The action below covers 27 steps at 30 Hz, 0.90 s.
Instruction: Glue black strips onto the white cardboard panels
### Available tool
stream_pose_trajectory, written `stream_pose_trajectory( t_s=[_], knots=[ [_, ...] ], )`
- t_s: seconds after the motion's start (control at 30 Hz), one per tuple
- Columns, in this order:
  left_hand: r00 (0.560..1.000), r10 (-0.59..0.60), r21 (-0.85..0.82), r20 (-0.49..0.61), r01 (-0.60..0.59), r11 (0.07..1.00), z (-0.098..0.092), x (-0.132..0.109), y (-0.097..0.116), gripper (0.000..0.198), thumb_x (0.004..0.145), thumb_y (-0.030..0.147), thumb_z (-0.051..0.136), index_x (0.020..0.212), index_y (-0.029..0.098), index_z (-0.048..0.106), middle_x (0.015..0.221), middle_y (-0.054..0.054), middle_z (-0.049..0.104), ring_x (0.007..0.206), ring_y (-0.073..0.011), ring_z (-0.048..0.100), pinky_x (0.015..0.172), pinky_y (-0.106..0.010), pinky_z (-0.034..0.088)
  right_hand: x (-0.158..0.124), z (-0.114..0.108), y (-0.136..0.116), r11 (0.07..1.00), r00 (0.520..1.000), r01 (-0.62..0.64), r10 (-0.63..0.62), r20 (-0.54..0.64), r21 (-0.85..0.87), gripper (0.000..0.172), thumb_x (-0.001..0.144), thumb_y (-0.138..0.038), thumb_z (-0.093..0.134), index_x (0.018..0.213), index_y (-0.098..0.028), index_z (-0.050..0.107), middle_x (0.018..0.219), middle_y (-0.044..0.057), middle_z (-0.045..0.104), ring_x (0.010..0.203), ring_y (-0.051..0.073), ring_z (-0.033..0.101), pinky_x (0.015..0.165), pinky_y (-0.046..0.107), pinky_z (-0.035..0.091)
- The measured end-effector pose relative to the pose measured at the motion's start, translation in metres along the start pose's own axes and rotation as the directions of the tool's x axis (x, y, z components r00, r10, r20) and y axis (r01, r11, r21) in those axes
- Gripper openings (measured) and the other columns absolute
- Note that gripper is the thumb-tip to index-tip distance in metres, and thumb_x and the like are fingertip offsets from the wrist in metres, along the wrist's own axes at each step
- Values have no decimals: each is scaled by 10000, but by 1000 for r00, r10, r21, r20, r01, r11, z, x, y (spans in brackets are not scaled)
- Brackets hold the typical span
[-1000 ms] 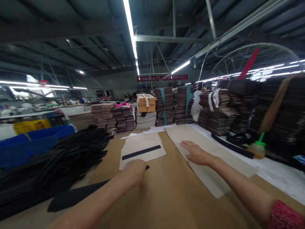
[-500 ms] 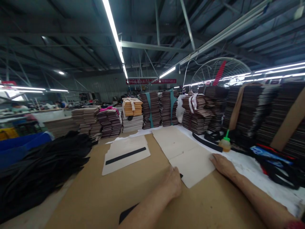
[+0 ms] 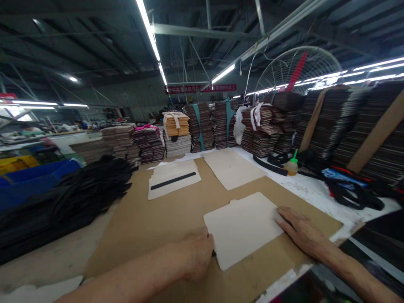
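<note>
A pale cream board [image 3: 244,227] lies on the brown tabletop sheet between my two hands. My left hand [image 3: 200,252] is closed in a fist against its left edge; a small dark bit [image 3: 214,253] pokes out there, too hidden to name. My right hand [image 3: 296,229] grips the board's right edge, its fingers reaching forward at the rim. Farther off lies a second cream board [image 3: 233,168], apart from the near one. To its left, another cream board [image 3: 159,192] carries a black strip [image 3: 173,181] set slantwise across it.
Black fabric [image 3: 72,202] is heaped at the left beside a blue bin [image 3: 41,174]. Tall stacks of dark boards [image 3: 261,126] line the back. A bottle with a green nozzle [image 3: 292,167] stands at the right near a black curved strip [image 3: 269,165]. A large fan [image 3: 298,69] rises behind.
The near cream board has come toward me with both hands, leaving a gap to the far board. My view has tipped downward. The black piece beside my left forearm no longer shows.
</note>
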<state>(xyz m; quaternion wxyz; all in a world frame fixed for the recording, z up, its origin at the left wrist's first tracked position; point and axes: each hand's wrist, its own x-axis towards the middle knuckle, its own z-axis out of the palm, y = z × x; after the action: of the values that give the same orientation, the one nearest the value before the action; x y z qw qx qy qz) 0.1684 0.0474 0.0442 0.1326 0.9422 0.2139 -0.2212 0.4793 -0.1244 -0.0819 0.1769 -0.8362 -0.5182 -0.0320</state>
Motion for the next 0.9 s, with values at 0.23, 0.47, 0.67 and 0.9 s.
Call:
stream_pose_trajectory(
  t_s=[0.23,0.47,0.67,0.9],
  knots=[
    [988,-119,81,100,112,990,7,-70,-6,638,599,42,623,1220,186,601,1227,-170,645,1051,-356,659,856,-426,541,-70,21,-54,988,984,149,-153,-94,-52,508,949,-476,344,1310,-228,601,1405,91,558,1330,297,481,1083,572,375],
    [986,-168,-493,21,156,856,-9,-83,5,439,630,280,747,1048,182,652,897,-47,737,735,-193,651,575,-256,441,-81,-19,-107,918,968,178,-99,-230,353,379,936,-505,401,994,-274,696,1148,83,711,1068,266,665,933,414,547],
    [988,107,-970,108,81,230,5,-70,36,631,430,242,886,1015,162,664,682,37,661,468,-57,453,417,-193,256,-81,-64,-186,707,957,284,-167,-237,647,305,952,-452,459,1035,-276,694,1148,49,701,1038,198,673,881,288,572],
    [988,149,-993,-50,-33,-110,43,-61,54,337,500,213,859,758,135,657,575,53,557,426,-35,421,400,-187,238,-84,-54,-209,628,870,491,-321,-374,603,332,930,-203,531,1241,-277,619,1211,74,648,1082,159,655,894,220,554]
  ],
)
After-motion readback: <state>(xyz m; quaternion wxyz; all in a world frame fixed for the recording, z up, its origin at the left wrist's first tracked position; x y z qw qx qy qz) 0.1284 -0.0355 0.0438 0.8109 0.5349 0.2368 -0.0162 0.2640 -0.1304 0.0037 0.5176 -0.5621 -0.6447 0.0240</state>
